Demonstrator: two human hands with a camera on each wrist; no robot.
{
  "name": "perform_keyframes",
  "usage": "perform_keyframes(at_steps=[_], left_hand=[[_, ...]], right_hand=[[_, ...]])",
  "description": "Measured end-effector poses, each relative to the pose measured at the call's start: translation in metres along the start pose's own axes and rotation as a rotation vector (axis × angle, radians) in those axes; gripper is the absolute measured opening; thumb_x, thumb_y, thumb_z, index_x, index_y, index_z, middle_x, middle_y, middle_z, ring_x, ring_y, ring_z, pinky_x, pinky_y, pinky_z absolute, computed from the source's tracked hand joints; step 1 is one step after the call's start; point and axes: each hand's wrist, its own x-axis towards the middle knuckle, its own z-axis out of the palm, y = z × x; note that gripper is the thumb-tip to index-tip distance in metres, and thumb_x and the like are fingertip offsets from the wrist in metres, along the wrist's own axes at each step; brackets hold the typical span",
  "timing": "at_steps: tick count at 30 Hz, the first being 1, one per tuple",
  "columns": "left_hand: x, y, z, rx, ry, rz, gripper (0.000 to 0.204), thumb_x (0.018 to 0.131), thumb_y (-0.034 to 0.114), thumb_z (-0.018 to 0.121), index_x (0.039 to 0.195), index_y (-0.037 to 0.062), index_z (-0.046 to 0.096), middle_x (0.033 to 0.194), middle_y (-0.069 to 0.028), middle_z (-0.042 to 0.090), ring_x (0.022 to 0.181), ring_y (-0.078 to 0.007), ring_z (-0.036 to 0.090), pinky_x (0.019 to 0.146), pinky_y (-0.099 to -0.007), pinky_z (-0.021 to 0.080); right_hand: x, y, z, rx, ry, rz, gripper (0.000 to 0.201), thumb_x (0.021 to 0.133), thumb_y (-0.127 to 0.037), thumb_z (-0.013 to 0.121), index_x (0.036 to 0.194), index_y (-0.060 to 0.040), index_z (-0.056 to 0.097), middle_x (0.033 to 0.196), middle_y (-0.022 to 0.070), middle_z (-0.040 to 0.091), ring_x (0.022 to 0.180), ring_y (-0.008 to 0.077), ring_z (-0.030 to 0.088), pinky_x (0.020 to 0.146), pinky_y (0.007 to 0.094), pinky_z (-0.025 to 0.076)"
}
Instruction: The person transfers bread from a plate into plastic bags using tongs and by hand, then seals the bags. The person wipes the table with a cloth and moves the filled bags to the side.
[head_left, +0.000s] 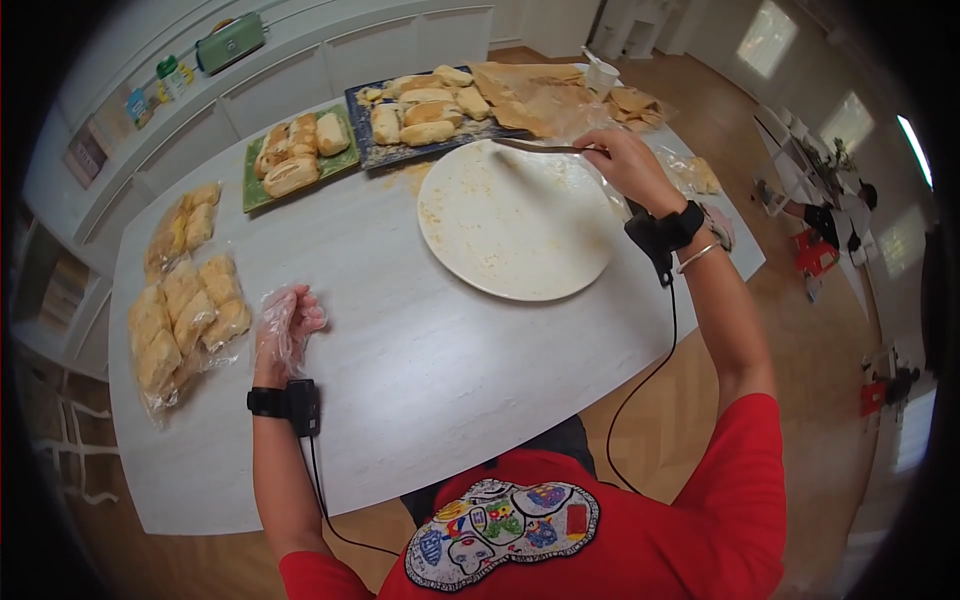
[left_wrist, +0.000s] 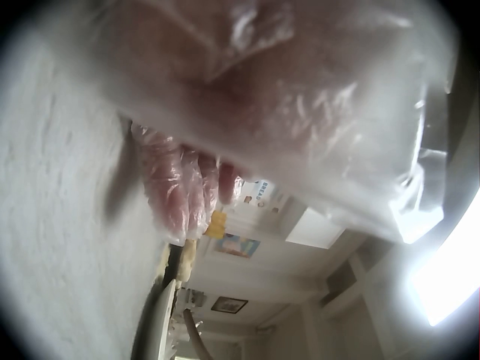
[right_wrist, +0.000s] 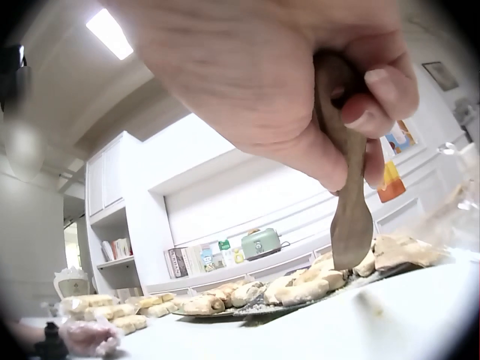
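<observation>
My bare right hand (head_left: 635,170) grips a brown wooden spreader (right_wrist: 351,236) by its handle, its flat blade pointing down in the right wrist view. In the head view the wooden blade reaches over the far rim of a big round white plate (head_left: 500,265), which is dotted with crumbs. My left hand (head_left: 291,322), in a clear plastic glove, is at the table's left part with fingers loosely curled and nothing in them. Bagged bread pieces (head_left: 222,295) lie to its left.
Behind the plate, a dark blue tray (head_left: 365,130) and a green plate (head_left: 262,202) hold filled rolls. Brown paper (head_left: 530,90) and a white cup (head_left: 601,76) stand at the far right. Another bag (head_left: 703,176) lies by my right wrist. Cables hang from both wrist cameras.
</observation>
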Motion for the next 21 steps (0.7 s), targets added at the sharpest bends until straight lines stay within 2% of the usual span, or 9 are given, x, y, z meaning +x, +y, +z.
perform_keyframes(at_steps=[1, 5, 6, 8, 10, 12, 16, 18, 21], left_hand=[[0.002, -0.002, -0.008, 0.004, 0.007, 0.001, 0.025, 0.099, 0.018, 0.053, 0.113, -0.003, 0.058, 0.093, -0.0116, 0.065, 0.078, -0.0207, 0.066, 0.069, -0.0317, 0.059], [0.003, -0.001, -0.008, 0.002, 0.047, 0.003, 0.024, 0.099, 0.018, 0.054, 0.112, -0.002, 0.059, 0.092, -0.0113, 0.065, 0.077, -0.0202, 0.065, 0.068, -0.031, 0.06], [0.005, -0.001, -0.011, 0.009, 0.016, 0.001, 0.024, 0.099, 0.018, 0.054, 0.112, -0.002, 0.059, 0.092, -0.0113, 0.065, 0.077, -0.0202, 0.065, 0.068, -0.031, 0.06], [0.007, -0.005, -0.017, -0.015, 0.012, 0.004, 0.025, 0.098, 0.018, 0.055, 0.111, -0.0022, 0.059, 0.092, -0.0114, 0.065, 0.077, -0.0205, 0.065, 0.067, -0.0309, 0.059], [0.004, -0.004, -0.012, 0.009, 0.023, 0.006, 0.025, 0.098, 0.018, 0.055, 0.111, -0.0026, 0.059, 0.092, -0.0114, 0.064, 0.077, -0.0205, 0.064, 0.067, -0.0304, 0.059], [0.003, -0.001, -0.007, -0.034, 0.022, 0.023, 0.025, 0.098, 0.018, 0.056, 0.111, -0.0027, 0.059, 0.091, -0.0116, 0.063, 0.077, -0.0204, 0.063, 0.067, -0.0297, 0.058], [0.007, -0.003, -0.016, -0.038, 0.032, -0.008, 0.025, 0.098, 0.019, 0.056, 0.111, -0.0026, 0.059, 0.091, -0.0114, 0.063, 0.076, -0.0198, 0.061, 0.065, -0.0294, 0.057], [0.006, -0.002, -0.015, -0.017, 0.035, -0.007, 0.026, 0.098, 0.019, 0.056, 0.112, -0.0026, 0.059, 0.091, -0.0112, 0.063, 0.076, -0.0196, 0.06, 0.066, -0.0295, 0.056], [0.007, -0.003, -0.013, -0.015, 0.021, 0.007, 0.026, 0.098, 0.019, 0.056, 0.112, -0.0025, 0.059, 0.091, -0.0107, 0.062, 0.077, -0.0195, 0.06, 0.066, -0.0297, 0.055]], right_hand=[[-0.009, 0.01, -0.009, 0.058, -0.039, 0.112, 0.022, 0.089, -0.014, 0.06, 0.107, -0.0069, 0.07, 0.095, 0.0111, 0.069, 0.087, 0.0226, 0.063, 0.079, 0.0328, 0.049], [-0.037, 0.05, -0.015, 0.329, 0.016, 0.283, 0.026, 0.092, -0.017, 0.059, 0.111, -0.0021, 0.068, 0.098, 0.0055, 0.069, 0.091, 0.0137, 0.061, 0.081, 0.0286, 0.048], [-0.038, 0.051, -0.012, 0.295, 0.109, 0.194, 0.027, 0.094, -0.019, 0.058, 0.113, -0.0025, 0.067, 0.093, 0.0038, 0.068, 0.078, 0.0093, 0.059, 0.07, 0.0239, 0.047], [-0.039, 0.046, -0.021, 0.613, 0.16, 0.404, 0.028, 0.096, -0.021, 0.056, 0.117, -0.0047, 0.065, 0.089, 0.0017, 0.067, 0.062, 0.0039, 0.049, 0.055, 0.0195, 0.04], [-0.042, 0.047, -0.02, 0.91, 0.003, 0.568, 0.03, 0.097, -0.023, 0.055, 0.121, -0.0053, 0.062, 0.085, -0.0002, 0.065, 0.055, 0.0012, 0.039, 0.047, 0.0183, 0.031], [-0.043, 0.056, -0.023, 0.885, -0.019, 0.567, 0.031, 0.097, -0.022, 0.054, 0.12, -0.0032, 0.061, 0.086, 0.0008, 0.064, 0.055, 0.0023, 0.041, 0.047, 0.0188, 0.033], [-0.063, 0.105, -0.035, 0.634, 0.221, 0.466, 0.03, 0.093, -0.019, 0.056, 0.121, -0.0076, 0.062, 0.089, 0.0003, 0.061, 0.061, 0.0046, 0.044, 0.051, 0.0201, 0.037], [-0.087, 0.136, -0.041, 0.361, 0.228, 0.462, 0.031, 0.09, -0.018, 0.057, 0.119, -0.007, 0.062, 0.095, 0.009, 0.066, 0.085, 0.0158, 0.06, 0.077, 0.0288, 0.048], [-0.134, 0.142, -0.035, 0.364, 0.21, 0.579, 0.03, 0.091, -0.016, 0.056, 0.118, -0.0065, 0.062, 0.098, 0.0099, 0.065, 0.091, 0.0179, 0.061, 0.084, 0.0308, 0.047]])
